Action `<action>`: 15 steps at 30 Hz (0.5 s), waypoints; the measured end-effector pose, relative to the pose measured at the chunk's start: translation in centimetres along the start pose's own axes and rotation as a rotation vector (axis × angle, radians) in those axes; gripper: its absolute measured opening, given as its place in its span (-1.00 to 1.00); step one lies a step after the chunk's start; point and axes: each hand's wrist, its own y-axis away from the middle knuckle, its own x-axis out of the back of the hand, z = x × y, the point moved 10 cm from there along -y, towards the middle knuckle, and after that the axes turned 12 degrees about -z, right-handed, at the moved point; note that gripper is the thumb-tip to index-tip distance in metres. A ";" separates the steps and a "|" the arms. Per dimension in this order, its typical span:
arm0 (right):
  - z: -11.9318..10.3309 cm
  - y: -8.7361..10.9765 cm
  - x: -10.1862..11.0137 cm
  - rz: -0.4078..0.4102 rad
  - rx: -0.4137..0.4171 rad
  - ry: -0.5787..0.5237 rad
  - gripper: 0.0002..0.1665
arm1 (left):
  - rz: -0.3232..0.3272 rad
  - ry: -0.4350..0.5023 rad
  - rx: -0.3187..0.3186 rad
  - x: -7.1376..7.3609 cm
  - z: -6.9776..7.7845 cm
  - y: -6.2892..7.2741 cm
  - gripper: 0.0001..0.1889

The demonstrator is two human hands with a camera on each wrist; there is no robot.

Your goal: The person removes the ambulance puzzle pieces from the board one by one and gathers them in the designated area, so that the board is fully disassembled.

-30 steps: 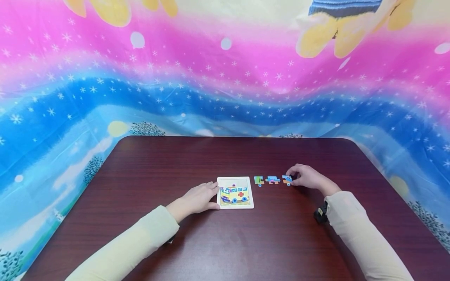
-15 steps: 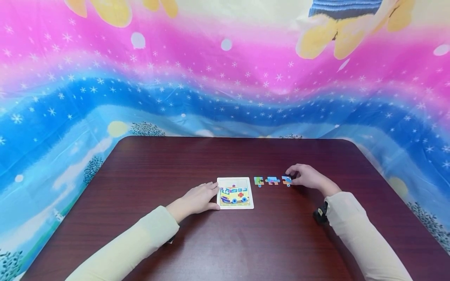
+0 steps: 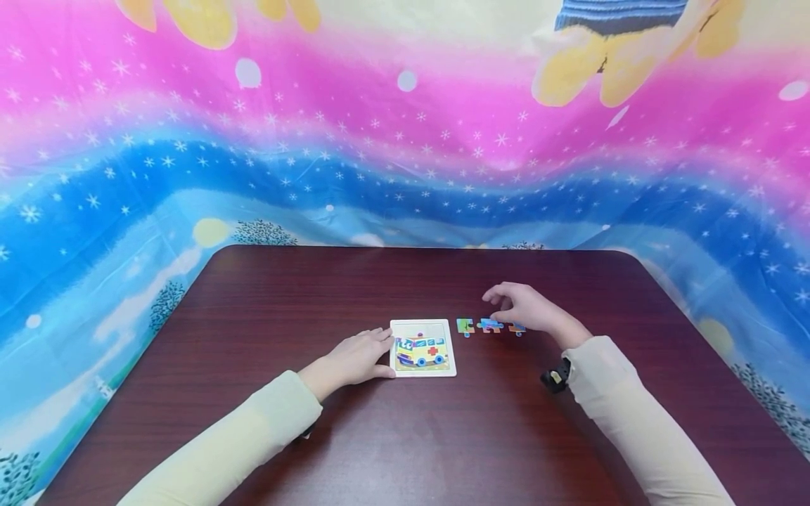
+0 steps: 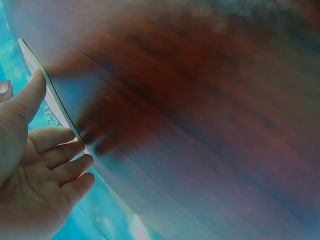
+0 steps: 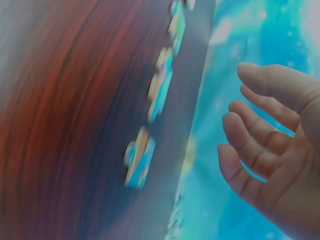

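A white-framed puzzle board [image 3: 424, 372] with a yellow ambulance picture lies mid-table. My left hand [image 3: 356, 355] rests along its left edge, fingers and thumb fairly straight against the frame, as the left wrist view also shows. In a row to the board's right lie three loose jigsaw pieces: a green one [image 3: 465, 326], a blue and pink one [image 3: 490, 325] and a blue and orange one [image 5: 140, 162]. Over the right end of that row hovers my right hand [image 3: 528, 307], its fingers loosely bent and holding nothing; it partly covers the rightmost piece in the head view.
The dark red-brown wooden table [image 3: 405, 443] has rounded far corners. Behind it hangs a bright cloth [image 3: 405, 176] with snowflakes in pink and blue. A small black device [image 3: 556, 377] is strapped at the right wrist.
My right hand has let go of the rightmost piece, risen a little and moved left over the row. The left hand and the puzzle board stay where they were.
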 end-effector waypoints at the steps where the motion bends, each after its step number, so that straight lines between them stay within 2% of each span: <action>1: -0.5 -0.2 -0.1 0.000 0.005 0.004 -0.61 | 0.001 0.000 -0.001 0.0 0.0 0.0 -0.34; 6: -2.8 -1.3 -0.8 -0.012 0.038 0.018 -0.59 | 0.001 0.006 0.000 0.1 0.0 0.1 -0.34; 12: -4.8 -2.5 -2.5 -0.053 0.053 -0.045 -0.58 | 0.002 0.010 -0.004 0.2 0.1 0.2 -0.34; 15: -5.8 -3.1 -3.3 -0.061 0.080 -0.030 -0.59 | 0.005 0.007 -0.005 0.2 0.1 0.2 -0.34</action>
